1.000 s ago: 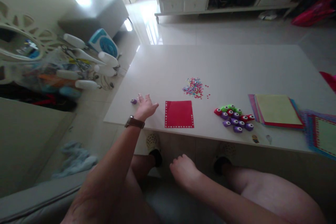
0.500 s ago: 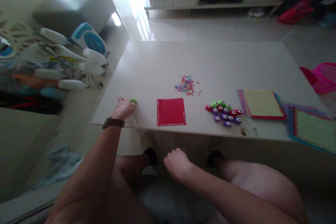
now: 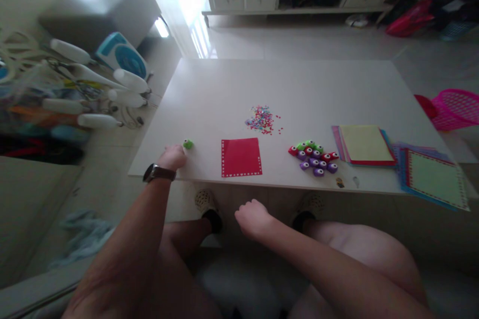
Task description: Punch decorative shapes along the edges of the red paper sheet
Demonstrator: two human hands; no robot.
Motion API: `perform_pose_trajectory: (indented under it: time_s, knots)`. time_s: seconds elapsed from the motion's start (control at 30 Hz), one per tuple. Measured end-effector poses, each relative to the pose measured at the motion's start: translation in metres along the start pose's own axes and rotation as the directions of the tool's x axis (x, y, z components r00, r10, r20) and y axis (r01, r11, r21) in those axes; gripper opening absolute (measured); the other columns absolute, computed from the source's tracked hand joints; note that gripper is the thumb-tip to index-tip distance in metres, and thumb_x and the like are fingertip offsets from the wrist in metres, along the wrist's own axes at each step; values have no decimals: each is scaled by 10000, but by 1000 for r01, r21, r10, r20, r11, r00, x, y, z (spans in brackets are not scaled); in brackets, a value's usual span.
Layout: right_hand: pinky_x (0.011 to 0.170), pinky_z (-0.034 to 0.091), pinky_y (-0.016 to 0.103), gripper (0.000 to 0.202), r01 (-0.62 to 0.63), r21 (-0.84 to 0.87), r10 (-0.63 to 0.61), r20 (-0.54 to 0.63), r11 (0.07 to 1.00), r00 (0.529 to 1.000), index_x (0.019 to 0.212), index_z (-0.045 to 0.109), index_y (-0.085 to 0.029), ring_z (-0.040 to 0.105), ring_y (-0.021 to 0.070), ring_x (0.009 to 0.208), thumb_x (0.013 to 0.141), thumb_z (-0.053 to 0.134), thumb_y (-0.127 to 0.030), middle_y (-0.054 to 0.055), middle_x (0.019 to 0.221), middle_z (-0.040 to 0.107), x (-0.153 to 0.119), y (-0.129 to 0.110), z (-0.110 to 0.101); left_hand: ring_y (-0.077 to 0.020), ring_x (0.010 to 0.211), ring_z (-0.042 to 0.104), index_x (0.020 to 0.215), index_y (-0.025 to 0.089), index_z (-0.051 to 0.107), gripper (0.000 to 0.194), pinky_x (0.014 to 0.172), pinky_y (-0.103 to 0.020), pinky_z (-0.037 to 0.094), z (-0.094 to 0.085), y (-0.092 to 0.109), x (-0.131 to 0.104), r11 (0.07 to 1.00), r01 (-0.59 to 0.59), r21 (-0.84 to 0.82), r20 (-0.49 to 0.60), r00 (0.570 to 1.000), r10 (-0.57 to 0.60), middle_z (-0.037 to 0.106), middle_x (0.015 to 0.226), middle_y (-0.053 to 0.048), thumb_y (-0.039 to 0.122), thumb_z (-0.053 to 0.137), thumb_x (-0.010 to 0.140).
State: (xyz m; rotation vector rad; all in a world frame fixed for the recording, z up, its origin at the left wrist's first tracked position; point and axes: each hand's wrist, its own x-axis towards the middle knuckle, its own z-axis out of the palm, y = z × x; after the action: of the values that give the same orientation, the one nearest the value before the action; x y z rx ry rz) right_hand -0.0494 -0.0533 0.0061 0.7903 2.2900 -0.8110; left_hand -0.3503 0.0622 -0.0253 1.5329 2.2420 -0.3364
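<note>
My left hand (image 3: 174, 157), with a dark watch at the wrist, rests at the table's left front. Its fingers are bent loosely and look empty, just beside a small green piece with a white-and-black eye (image 3: 187, 144). To the right lies a square red card (image 3: 241, 157) with small white shapes along its left, bottom and right edges. My right hand (image 3: 252, 217) hovers over my lap, below the table edge, its fingers curled in and nothing visible in them. A cluster of similar eyed pieces (image 3: 314, 163) in green, red and purple lies right of the card.
A heap of colourful confetti (image 3: 260, 119) lies behind the red card on the white table (image 3: 224, 84). At the right are a stack of coloured sheets (image 3: 364, 144) and a second stack with a bordered pale green sheet (image 3: 434, 179). A pink basket (image 3: 454, 108) stands beyond.
My left hand has drawn back slightly from the green piece, which now shows more fully on the table. My right hand stays over my lap. The view has shifted a little.
</note>
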Motion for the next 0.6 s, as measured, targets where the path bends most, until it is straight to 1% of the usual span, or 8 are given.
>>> perform_pose_trajectory:
  time_s: [0.07, 0.13, 0.23, 0.3, 0.37, 0.43, 0.5, 0.6]
  knots:
    - [991, 560, 435, 260, -5, 6, 5, -3, 1000, 1000, 1167, 784, -81, 740, 323, 1154, 984, 604, -115, 187, 1184, 782, 0, 2, -4, -350, 953, 689, 869, 109, 681, 131, 890, -448, 548, -6, 2, -6, 999, 35, 2, 47, 998, -35, 713, 900, -201, 130, 569, 803]
    - [991, 559, 434, 250, 0, 0, 0, -17, 1000, 1000, 1159, 787, -94, 741, 323, 1149, 983, 615, -136, 184, 1189, 782, -2, 4, -8, -312, 920, 693, 878, 138, 685, 125, 855, -395, 543, -13, 7, -14, 999, 32, -14, 76, 997, -30, 723, 910, -170, 129, 584, 804]
    - [964, 563, 418, 239, 12, -22, -13, -60, 1000, 998, 1149, 785, -109, 749, 314, 1122, 981, 629, -176, 187, 1192, 779, -5, 12, -16, -231, 846, 679, 1038, 177, 686, 201, 777, -314, 524, -20, 24, -29, 995, -49, -92, 55, 997, 55, 735, 951, -99, 190, 605, 855]
    - [939, 564, 392, 244, 7, -30, -11, -112, 1000, 994, 1154, 777, -115, 749, 307, 1114, 989, 618, -199, 183, 1194, 777, -9, 21, -22, -178, 772, 652, 1162, 200, 654, 287, 709, -275, 502, -19, 41, -38, 970, -127, -206, 32, 990, 136, 732, 984, -61, 238, 625, 879]
    - [912, 560, 366, 245, -16, -26, 12, -176, 1000, 984, 1150, 770, -126, 748, 302, 1105, 995, 610, -227, 172, 1183, 780, -13, 31, -29, -149, 728, 623, 1191, 198, 627, 332, 650, -253, 476, -16, 60, -46, 887, -195, -419, 35, 972, 231, 713, 977, -49, 238, 667, 864]
    - [896, 551, 347, 236, -61, -12, 57, -246, 998, 968, 1126, 763, -144, 744, 294, 1096, 1005, 595, -255, 160, 1164, 782, -18, 44, -35, -141, 735, 618, 1144, 194, 621, 327, 624, -237, 459, -11, 77, -51, 776, -229, -588, 47, 948, 316, 681, 932, -35, 215, 714, 831]
    - [886, 536, 331, 223, -119, 7, 115, -318, 993, 941, 1108, 749, -161, 740, 278, 1081, 1011, 576, -262, 147, 1144, 782, -23, 57, -39, -132, 726, 605, 1080, 191, 624, 316, 608, -229, 442, -7, 90, -53, 705, -260, -660, 31, 928, 371, 656, 905, -22, 187, 753, 791]
    - [857, 512, 314, 203, -204, 38, 201, -415, 978, 888, 1098, 724, -180, 736, 254, 1037, 1012, 561, -264, 127, 1126, 778, -28, 73, -44, -109, 689, 569, 1044, 185, 630, 330, 600, -231, 426, -5, 102, -52, 642, -334, -690, -41, 904, 426, 656, 933, -23, 170, 791, 757]
